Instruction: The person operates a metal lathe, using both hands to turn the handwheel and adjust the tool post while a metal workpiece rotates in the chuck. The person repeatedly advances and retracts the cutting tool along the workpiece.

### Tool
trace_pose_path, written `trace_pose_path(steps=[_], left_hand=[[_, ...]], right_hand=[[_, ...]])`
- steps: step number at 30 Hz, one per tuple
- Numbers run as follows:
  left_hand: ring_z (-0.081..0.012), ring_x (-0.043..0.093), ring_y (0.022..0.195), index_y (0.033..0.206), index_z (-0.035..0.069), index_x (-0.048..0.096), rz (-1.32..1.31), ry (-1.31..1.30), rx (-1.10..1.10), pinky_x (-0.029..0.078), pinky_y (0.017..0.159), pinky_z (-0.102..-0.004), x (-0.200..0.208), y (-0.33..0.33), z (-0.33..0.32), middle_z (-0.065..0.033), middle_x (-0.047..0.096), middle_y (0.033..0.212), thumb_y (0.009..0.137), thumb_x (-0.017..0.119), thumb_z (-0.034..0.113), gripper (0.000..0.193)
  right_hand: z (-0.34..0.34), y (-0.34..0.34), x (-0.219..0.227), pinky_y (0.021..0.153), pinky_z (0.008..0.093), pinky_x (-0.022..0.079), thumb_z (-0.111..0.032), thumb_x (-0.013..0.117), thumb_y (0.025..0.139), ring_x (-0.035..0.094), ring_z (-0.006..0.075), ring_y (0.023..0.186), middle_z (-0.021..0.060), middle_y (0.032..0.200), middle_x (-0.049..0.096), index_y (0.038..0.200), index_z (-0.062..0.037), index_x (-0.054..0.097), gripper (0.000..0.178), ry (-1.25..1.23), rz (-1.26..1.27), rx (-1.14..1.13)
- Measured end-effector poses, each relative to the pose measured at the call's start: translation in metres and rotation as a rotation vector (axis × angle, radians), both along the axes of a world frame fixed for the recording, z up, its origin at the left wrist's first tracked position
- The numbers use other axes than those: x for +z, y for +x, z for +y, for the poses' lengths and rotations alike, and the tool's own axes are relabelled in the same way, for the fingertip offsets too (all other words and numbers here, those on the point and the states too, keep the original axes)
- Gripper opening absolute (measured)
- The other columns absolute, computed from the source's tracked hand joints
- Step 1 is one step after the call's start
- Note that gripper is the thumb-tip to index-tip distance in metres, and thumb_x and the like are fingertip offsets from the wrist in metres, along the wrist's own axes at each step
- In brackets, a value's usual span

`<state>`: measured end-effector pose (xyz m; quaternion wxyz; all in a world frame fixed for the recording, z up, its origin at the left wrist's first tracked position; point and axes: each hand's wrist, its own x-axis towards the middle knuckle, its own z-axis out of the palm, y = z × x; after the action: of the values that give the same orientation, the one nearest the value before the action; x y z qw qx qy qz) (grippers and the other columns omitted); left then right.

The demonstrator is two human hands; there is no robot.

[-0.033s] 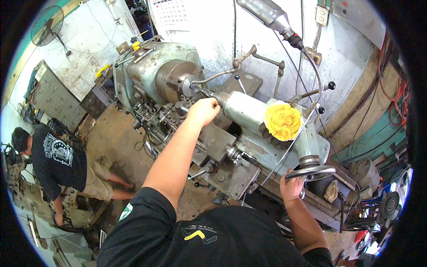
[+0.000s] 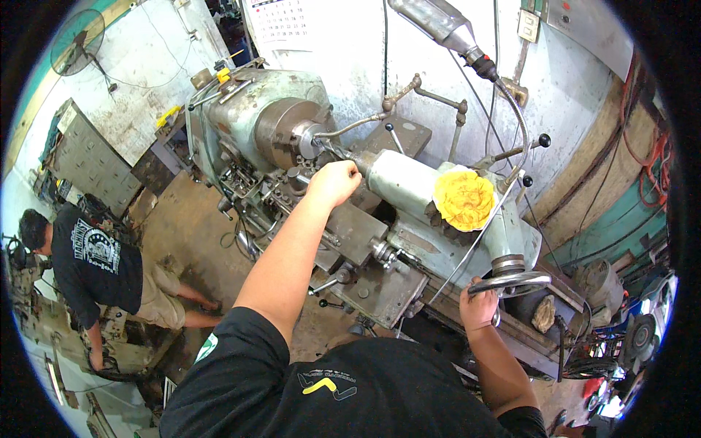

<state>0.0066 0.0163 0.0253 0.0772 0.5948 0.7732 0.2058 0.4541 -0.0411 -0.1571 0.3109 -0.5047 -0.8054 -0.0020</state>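
A grey-green metal lathe stretches across the view. Its chuck (image 2: pixel 281 135) grips a round metal workpiece (image 2: pixel 308 139), and a twist drill bit (image 2: pixel 334 151) reaches from the tailstock (image 2: pixel 401 177) to the workpiece's face. Close beside the drill bit and the tailstock's front end is my left hand (image 2: pixel 334 182), its fingers curled closed; whatever they may hold is hidden. My right hand (image 2: pixel 477 306) is wrapped round the rim of the tailstock handwheel (image 2: pixel 522 280), at its left side.
On the tailstock sits a crumpled yellow cloth (image 2: pixel 465 201). A jointed pipe (image 2: pixel 398 101) arches behind the drill bit. The carriage (image 2: pixel 354 233) with its levers lies below my left forearm. A flexible-neck lamp (image 2: pixel 442 25) hangs above. At far left, another person (image 2: pixel 98 255) bends over machinery.
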Motion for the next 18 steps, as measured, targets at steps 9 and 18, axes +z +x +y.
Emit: trace_pose_path(steps=[9,18], left_hand=[[-0.0370,0.071,0.102,0.106,0.007,0.075,-0.051,0.043,0.010,0.054,0.090,-0.0463,0.002,-0.004,0.006,-0.0185,0.074,0.107,0.093,0.063,0.032,0.030],[-0.0371,0.070,0.102,0.106,0.008,0.074,-0.056,0.054,0.039,0.054,0.089,-0.0461,0.005,-0.003,0.005,-0.0178,0.074,0.105,0.093,0.064,0.033,0.030]], right_hand=[[-0.001,-0.016,0.002,0.080,0.0530,0.051,-0.013,0.073,0.081,0.065,0.0441,0.090,0.0211,0.096,0.068,0.108,-0.0067,0.068,0.028,0.087,0.126,-0.059],[0.003,-0.012,0.008,0.078,0.0530,0.052,-0.013,0.071,0.084,0.065,0.0426,0.087,0.0193,0.093,0.068,0.107,-0.0070,0.068,0.023,0.068,0.091,-0.001]])
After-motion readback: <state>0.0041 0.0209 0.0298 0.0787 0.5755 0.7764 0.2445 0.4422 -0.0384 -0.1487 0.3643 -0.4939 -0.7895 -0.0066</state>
